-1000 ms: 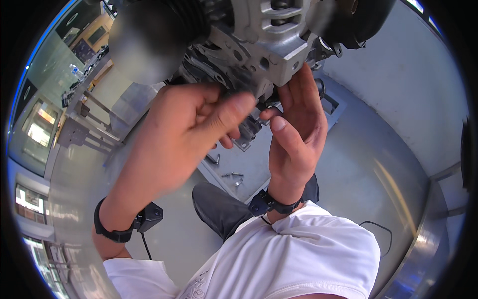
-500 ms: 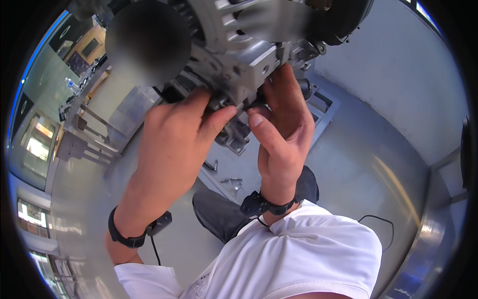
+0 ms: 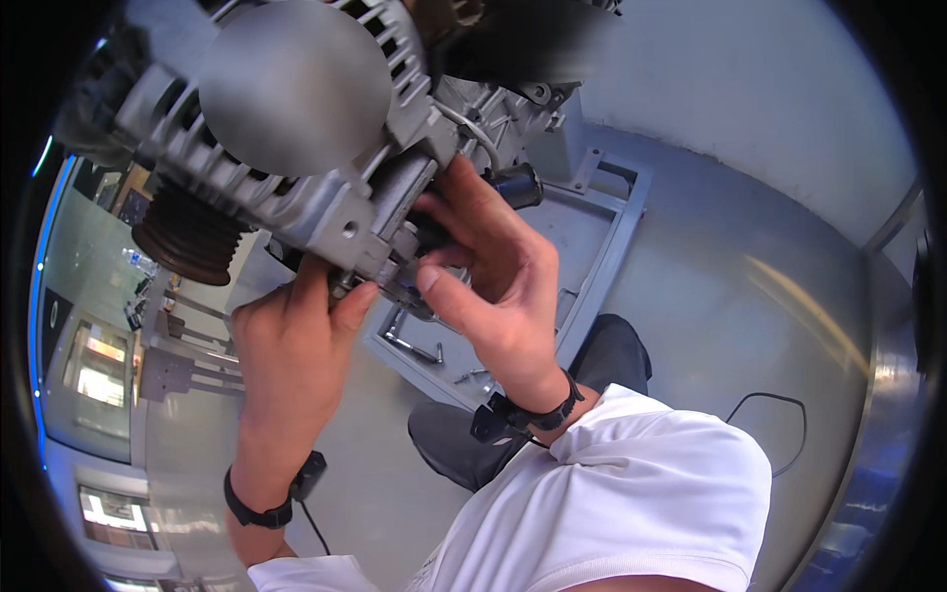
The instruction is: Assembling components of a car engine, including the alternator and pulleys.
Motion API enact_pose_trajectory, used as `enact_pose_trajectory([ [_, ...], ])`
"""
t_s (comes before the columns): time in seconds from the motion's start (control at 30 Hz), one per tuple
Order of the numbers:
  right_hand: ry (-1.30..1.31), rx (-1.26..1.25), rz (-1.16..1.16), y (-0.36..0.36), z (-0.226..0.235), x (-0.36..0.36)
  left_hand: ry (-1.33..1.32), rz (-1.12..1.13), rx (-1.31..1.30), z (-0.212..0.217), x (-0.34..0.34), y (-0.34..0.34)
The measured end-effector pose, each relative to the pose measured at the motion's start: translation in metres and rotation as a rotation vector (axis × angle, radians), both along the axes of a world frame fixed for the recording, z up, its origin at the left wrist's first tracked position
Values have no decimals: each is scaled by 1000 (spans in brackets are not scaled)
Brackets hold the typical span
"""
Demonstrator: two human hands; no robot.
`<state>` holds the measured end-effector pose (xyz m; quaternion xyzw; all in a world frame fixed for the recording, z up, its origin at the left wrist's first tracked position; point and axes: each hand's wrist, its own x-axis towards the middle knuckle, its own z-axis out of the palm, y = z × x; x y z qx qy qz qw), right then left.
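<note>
Right above both hands sits a grey cast-metal alternator [image 3: 296, 187] with its dark ribbed pulley [image 3: 189, 235] sticking out on the left, bolted onto a bigger engine block [image 3: 503, 109] that runs off the top of the view. My left hand [image 3: 291, 360] is reaching up from below, thumb and fingertips pressed against the lower mounting ear of the alternator, pinching something small there; I can't make out what it is. My right hand [image 3: 493, 286] comes in from the right, fingers curled around a dark part tucked just under the alternator's bracket, thumb pointing back toward the left hand. The two hands are nearly touching at that spot. Both wrists have black bands, the left one [image 3: 254, 511] and the right one [image 3: 538, 412]. Below the right hand, well apart, a grey metal frame [image 3: 602, 247] lies on the floor with a couple of small tools [image 3: 414, 347] in it. A black cable [image 3: 760, 414] snakes across the floor beside my white shirt [image 3: 631, 503].
</note>
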<state>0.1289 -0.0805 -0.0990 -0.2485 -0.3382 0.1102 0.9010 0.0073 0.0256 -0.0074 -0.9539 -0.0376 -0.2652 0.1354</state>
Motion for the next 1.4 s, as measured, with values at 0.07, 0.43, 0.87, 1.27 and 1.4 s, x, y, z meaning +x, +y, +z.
enact_pose_trajectory([
  [0.07,-62,-10,20,-1,-4,2,-55,-13,-262,-5,0,-6],
  [0.43,-184,92,209,-4,-19,22,-1349,-569,375,-1,55,-14],
  [0.87,-273,212,250,4,-25,18,-1224,-504,-55,-16,94,-26],
  [1.27,-156,270,125,17,-16,6,-1214,-874,-189,-4,120,-25],
  [1.4,-166,286,90,20,-18,8,-1145,-511,60,-6,107,-18],
])
